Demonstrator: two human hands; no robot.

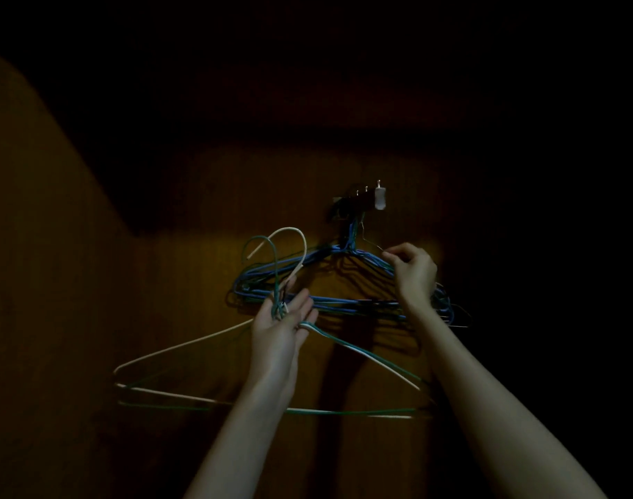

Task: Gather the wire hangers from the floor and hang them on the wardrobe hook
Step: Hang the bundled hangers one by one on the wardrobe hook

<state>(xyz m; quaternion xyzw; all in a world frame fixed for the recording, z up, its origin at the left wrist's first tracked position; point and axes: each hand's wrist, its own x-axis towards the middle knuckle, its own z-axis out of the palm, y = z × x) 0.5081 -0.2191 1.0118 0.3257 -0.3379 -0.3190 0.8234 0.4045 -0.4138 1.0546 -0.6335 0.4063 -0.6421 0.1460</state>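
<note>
While a thick bundle of blue wire hangers (329,282) hung against the brown wooden wardrobe panel (185,268), their necks were gathered under a small metal hook rack (362,198) fixed to that panel, with a pale end piece on its right. Two more hangers were held lower and nearer the camera: a cream-white wire hanger (185,345) and a green wire hanger (344,412), lying almost one over the other, their curved hook ends raised to the left of the blue bundle and not on the rack. The necks of these two were carried across the palm of the left hand (281,327), whose fingers were only loosely bent, pointing up toward the bundle; whether the thumb pressed the wires could not be told. The right hand (414,270) was curled, its fingertips pinching the right shoulder of the blue bundle just below the rack. Both bare forearms were stretched up from the lower edge of the view. Light fell only on the panel round the hangers, where their shadows were cast; everything beyond was too dark to be made out.
</note>
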